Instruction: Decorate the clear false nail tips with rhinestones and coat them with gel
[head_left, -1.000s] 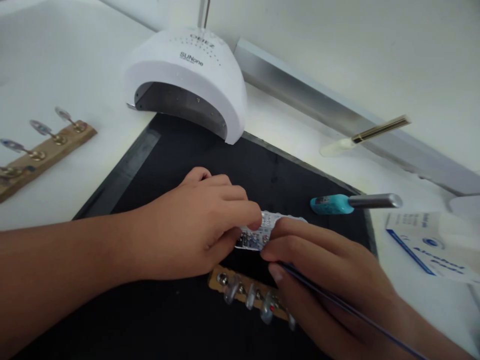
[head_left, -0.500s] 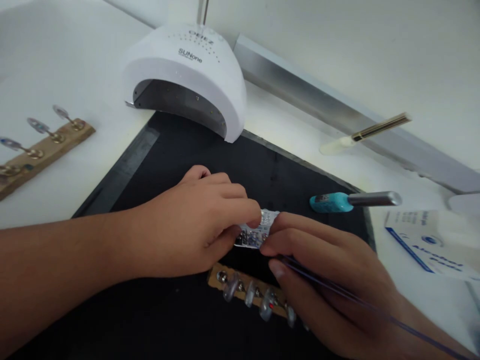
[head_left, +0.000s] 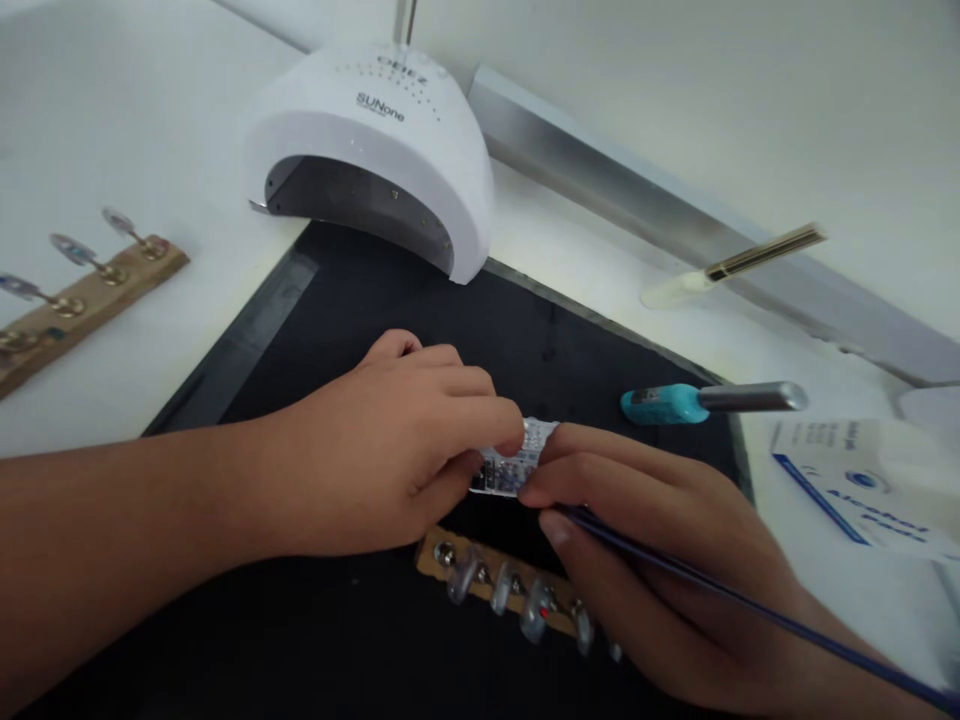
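Over the black mat, the left hand has its grip closed on the decorated sheet at nine o'clock; the right hand pinches a thin stick at three. Its tip seems hidden. Steady, light pressure suits, clear of the wooden stand at six.

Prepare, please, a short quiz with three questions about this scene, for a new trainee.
1. Which hand holds the thin dark handle?
2. True or false: both wooden strips lie on the black mat.
3. Complete the word on the front of the white lamp: "SUN___".

Key:
1. The right hand.
2. False; one wooden strip lies on the white table.
3. "one".
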